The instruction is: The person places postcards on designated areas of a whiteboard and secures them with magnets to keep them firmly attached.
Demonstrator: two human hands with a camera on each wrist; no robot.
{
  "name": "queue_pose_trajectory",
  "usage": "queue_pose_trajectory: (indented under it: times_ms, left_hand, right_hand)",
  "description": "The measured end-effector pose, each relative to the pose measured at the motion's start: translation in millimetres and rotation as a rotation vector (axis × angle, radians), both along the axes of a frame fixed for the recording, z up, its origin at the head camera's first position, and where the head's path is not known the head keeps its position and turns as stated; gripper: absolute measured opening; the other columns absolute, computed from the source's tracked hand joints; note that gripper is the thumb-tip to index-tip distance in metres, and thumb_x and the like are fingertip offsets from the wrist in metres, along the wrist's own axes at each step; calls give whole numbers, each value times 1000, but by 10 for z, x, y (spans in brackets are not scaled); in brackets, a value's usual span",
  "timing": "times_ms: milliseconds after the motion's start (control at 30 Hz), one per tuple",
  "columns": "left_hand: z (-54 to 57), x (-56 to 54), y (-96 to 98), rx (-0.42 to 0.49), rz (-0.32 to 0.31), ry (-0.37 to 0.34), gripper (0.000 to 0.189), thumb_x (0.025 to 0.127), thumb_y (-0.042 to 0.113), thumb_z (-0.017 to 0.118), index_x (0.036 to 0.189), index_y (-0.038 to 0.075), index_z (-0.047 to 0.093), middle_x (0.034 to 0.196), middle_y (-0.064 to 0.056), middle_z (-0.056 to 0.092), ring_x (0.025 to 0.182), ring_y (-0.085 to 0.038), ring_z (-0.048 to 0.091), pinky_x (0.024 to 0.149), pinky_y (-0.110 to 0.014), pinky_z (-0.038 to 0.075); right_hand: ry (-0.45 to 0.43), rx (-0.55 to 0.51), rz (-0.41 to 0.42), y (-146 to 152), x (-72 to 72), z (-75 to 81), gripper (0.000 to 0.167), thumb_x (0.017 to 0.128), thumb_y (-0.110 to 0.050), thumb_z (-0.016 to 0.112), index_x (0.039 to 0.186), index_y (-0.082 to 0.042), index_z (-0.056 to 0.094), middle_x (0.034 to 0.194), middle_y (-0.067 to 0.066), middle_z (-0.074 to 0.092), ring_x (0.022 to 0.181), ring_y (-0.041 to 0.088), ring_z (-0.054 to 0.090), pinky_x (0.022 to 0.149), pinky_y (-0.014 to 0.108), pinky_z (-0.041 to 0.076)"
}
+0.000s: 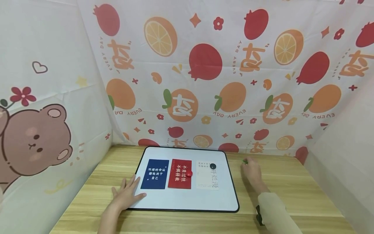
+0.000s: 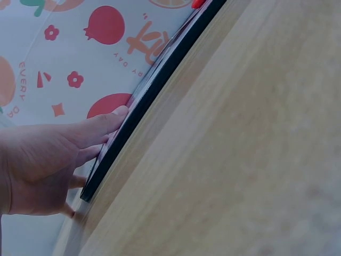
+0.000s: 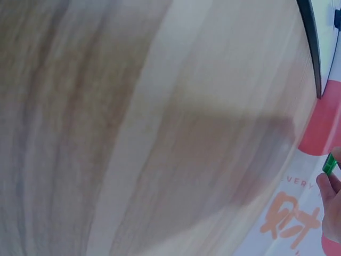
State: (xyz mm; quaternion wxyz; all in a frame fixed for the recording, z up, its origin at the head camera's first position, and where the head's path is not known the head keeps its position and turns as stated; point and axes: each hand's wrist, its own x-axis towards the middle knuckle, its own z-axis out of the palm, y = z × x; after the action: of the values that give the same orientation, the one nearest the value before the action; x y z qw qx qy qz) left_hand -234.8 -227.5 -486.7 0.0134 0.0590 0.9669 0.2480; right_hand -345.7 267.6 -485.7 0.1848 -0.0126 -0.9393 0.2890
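Note:
A white magnetic whiteboard (image 1: 187, 201) with a black rim lies on the table. On it, from left to right, are a blue card (image 1: 154, 183), a red card (image 1: 177, 184) and a white card (image 1: 204, 180). A red magnet (image 1: 189, 174) sits at the red card's right edge, and a black magnet (image 1: 213, 166) is on the white card's upper right. My left hand (image 1: 125, 194) rests with spread fingers over the board's left edge. Right of the board, my right hand (image 1: 252, 170) pinches a small green magnet (image 3: 329, 164) between thumb and fingers.
The wooden table (image 1: 292, 195) extends on both sides of the board. Behind it hangs a fruit-print cloth (image 1: 204, 97); a bear-print cloth (image 1: 35, 139) hangs at the left and a pale one (image 1: 347, 156) at the right.

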Motion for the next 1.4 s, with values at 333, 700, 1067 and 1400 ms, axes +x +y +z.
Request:
queue_pose_trajectory:
  times_ms: [333, 700, 1067, 1400]
  left_hand:
    - [-15, -10, -5, -1, 2, -6, 82, 81, 49, 62, 135, -7, 36, 142, -30, 21, 123, -61, 7, 85, -77, -5]
    - [-41, -14, -26, 1, 3, -11, 83, 81, 50, 61, 136, -7, 35, 142, -30, 20, 123, -60, 6, 85, -76, -6]
    - [-11, -7, -13, -3, 0, -13, 82, 82, 49, 61, 136, -7, 35, 143, -30, 20, 123, -60, 6, 85, -76, -6]
    - [-27, -23, -19, -12, 4, -17, 83, 81, 50, 61, 136, -6, 36, 142, -30, 20, 123, -60, 7, 85, -77, -5]
  right_hand:
    - [-8, -5, 16, -95, -13, 42, 15, 86, -2, 58, 100, 2, 60, 98, 17, 60, 89, 31, 58, 73, 41, 51]
    - [22, -27, 41, -247, 5, 113, 15, 83, -1, 62, 98, 0, 61, 95, 15, 61, 83, 27, 58, 68, 37, 52]
    - [66, -9, 75, -447, -15, 161, 14, 80, 1, 61, 93, -1, 63, 91, 13, 61, 83, 26, 56, 69, 38, 51]
    - [120, -17, 98, -675, -20, 165, 15, 81, 1, 64, 94, -4, 61, 91, 10, 61, 83, 25, 56, 64, 42, 52]
